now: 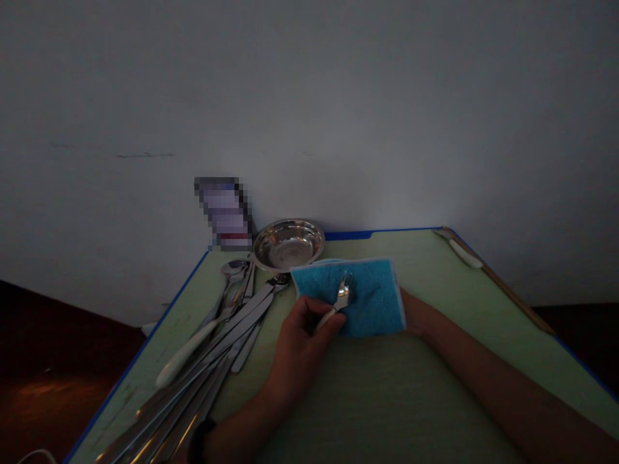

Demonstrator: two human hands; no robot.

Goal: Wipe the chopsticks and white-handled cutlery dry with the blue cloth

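My left hand (pixel 300 341) is closed in a pinch round the handle of a small metal fork (pixel 342 295), whose tines rest on a folded blue cloth (pixel 372 296). My right hand (pixel 414 312) lies under the cloth's right side and holds it up; its fingers are hidden by the cloth. Both hands are above a pale green table (pixel 387 399).
Several spoons, knives and other cutlery (pixel 213 348) lie in a pile on the table's left side. A steel bowl (pixel 289 243) stands at the back by the wall, next to a blurred card (pixel 225 212). A white-handled utensil (pixel 464 253) lies at the far right edge.
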